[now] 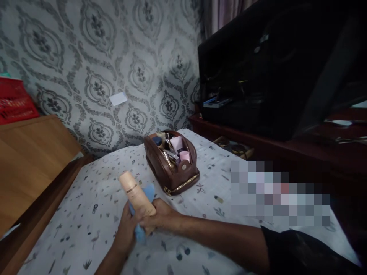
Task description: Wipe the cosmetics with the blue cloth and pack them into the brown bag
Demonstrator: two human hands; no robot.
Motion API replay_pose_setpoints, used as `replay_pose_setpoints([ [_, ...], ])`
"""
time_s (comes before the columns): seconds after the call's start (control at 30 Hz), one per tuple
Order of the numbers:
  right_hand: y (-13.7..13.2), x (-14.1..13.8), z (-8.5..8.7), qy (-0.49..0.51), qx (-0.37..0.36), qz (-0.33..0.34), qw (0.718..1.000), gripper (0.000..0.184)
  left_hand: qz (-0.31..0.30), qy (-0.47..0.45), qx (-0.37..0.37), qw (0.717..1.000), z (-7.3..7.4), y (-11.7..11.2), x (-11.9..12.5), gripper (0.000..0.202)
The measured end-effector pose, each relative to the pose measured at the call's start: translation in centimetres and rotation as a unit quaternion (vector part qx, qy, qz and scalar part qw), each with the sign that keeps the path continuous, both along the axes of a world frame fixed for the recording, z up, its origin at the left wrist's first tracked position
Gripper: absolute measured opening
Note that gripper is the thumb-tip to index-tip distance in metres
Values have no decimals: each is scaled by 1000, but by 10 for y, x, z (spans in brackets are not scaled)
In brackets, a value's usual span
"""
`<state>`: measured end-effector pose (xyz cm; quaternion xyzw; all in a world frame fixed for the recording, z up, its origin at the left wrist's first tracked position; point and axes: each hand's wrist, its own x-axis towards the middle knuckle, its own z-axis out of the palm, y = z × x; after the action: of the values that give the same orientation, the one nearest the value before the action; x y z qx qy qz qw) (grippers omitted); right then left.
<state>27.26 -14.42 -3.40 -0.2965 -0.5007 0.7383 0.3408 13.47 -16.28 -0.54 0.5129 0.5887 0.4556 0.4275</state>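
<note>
A peach-coloured bottle (133,190) is tilted up and to the left over the bed, its lower end in my right hand (160,214). My right fingers are closed around that end. Close beside it, my left hand (126,223) is closed on a light-blue cloth (140,233), which bunches behind and below the bottle. Part of the left fingers is hidden by the bottle and my other hand. Just beyond my hands stands a brown cosmetic bag (160,168), unzipped at the top. Inside it are a pink-lidded jar (184,156), a pale pink tube (176,143) and several other cosmetics.
A white patterned sheet (83,206) covers the bed. To the left is a wooden panel (34,152) with a red package (17,100) on top. A large dark screen (243,76) and a small open box (237,148) are at the right. A blurred-out patch hides part of the sheet.
</note>
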Motion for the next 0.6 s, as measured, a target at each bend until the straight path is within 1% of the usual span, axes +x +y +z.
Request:
replay_pose_setpoints([
  [0.03,0,0,0,-12,-1,-4,1000,45,-10,-50,-5,999,-2,-1,3,45],
  [0.07,1,0,-1,-19,-1,-7,1000,45,-14,-111,-11,994,-4,-1,5,50],
  [0.13,3,1,-3,-13,1,-9,1000,47,-1,-193,-28,981,-6,0,5,61],
  [0.2,4,1,-4,10,2,6,1000,50,23,-214,-27,976,-9,4,3,63],
  [0.3,6,0,-7,41,16,38,998,46,28,-188,-5,982,-13,10,0,56],
  [0.4,7,-2,-8,43,25,53,997,29,23,-148,16,989,-17,14,0,55],
  [0.5,9,-4,-10,33,18,49,998,13,26,-85,29,996,-18,16,0,59],
  [0.6,10,-6,-10,13,13,25,1000,6,26,-22,48,998,-15,15,-1,62],
])
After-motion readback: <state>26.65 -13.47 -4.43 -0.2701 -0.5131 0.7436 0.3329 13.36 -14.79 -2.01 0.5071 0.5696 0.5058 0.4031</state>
